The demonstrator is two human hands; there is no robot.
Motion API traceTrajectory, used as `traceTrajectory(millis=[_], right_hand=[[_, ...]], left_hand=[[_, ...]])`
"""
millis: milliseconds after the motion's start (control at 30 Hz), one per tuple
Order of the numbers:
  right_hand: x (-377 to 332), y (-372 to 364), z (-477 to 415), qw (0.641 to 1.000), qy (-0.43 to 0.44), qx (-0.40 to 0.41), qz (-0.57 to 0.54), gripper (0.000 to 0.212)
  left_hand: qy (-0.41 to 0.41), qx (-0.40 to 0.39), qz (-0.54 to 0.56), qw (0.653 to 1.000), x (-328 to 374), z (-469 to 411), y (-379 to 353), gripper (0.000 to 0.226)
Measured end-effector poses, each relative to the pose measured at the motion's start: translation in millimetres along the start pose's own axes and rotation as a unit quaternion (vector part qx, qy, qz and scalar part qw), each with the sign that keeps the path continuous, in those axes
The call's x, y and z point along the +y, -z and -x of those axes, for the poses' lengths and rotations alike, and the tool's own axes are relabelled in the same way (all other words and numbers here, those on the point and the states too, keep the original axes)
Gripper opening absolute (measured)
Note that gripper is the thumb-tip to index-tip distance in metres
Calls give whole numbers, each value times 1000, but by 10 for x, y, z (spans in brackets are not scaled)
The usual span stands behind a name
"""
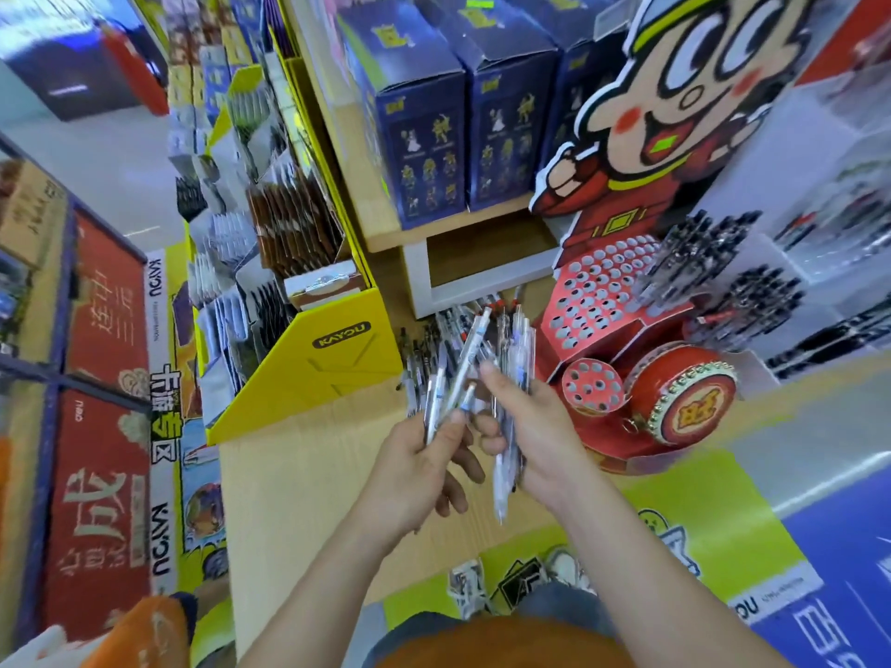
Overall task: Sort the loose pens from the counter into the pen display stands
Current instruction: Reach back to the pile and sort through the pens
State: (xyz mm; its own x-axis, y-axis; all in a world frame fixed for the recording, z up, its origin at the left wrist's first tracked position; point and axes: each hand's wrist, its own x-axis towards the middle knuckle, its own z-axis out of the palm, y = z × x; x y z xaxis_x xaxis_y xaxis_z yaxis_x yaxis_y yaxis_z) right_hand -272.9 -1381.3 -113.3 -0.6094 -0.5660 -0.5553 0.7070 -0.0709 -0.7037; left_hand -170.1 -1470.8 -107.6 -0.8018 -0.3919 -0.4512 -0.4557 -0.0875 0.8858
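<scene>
Head-down view of a pale wooden bench (299, 474) in a shop. Landmark: a red pen display stand (602, 291) of cardboard, dotted with round holes, with a cartoon figure (675, 113) rising at its back and a red drum (680, 392) at its front.

Just left of the stand, two bare hands close together above the bench. Left hand (414, 460), the farther from the stand, curled round a small fan of pens (462, 373) with clear barrels, thumb pressed across them, ends angled up towards the stand. Right hand (535, 426), just beside the drum, gripping a thicker bundle of pens (518, 339), ends sticking out above and below the fist, index fingertip against one pen of the fan.

Beyond both hands, at the left foot of the stand, a heap of loose pens (429, 349) lying flat on the bench. Black-capped pens (694, 257) upright in holes on the stand's right side; rows of bare holes on its left face.

Further left of the stand, a yellow display box (313, 359). Behind the stand and to its left, dark blue boxes (424, 137) on a wooden shelf (366, 195).
</scene>
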Motion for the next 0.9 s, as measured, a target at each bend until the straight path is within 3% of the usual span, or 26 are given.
traceTrajectory(millis=[67, 200, 400, 567, 667, 700, 767, 800, 900], right_hand=[[-78, 46, 117, 999, 21, -33, 23, 23], [-190, 164, 279, 995, 75, -25, 67, 39], [-557, 557, 484, 990, 128, -34, 50, 29], [-809, 980, 676, 986, 146, -81, -5, 38], [-957, 1282, 813, 984, 163, -79, 0, 60], [-1024, 1385, 867, 984, 163, -76, 2, 51], [-1181, 1605, 976, 983, 165, -76, 21, 12], [-1259, 1740, 1020, 984, 164, -69, 27, 6], [-1482, 2176, 1154, 986, 154, -45, 48, 15]], left_hand=[[-37, 15, -72, 997, 62, -12, -63, 32], [-122, 31, -279, 952, 181, -30, -265, 25], [-174, -61, -254, 950, 470, 32, -609, 8], [-228, -109, -301, 920, 712, 81, -933, 20], [-248, -126, -334, 901, 812, 106, -1222, 21], [-253, -125, -341, 897, 845, 107, -1340, 19], [-265, -126, -336, 895, 904, 105, -1610, 13], [-268, -131, -337, 893, 945, 117, -1762, 8], [-263, -136, -367, 882, 1035, 156, -2199, 7]])
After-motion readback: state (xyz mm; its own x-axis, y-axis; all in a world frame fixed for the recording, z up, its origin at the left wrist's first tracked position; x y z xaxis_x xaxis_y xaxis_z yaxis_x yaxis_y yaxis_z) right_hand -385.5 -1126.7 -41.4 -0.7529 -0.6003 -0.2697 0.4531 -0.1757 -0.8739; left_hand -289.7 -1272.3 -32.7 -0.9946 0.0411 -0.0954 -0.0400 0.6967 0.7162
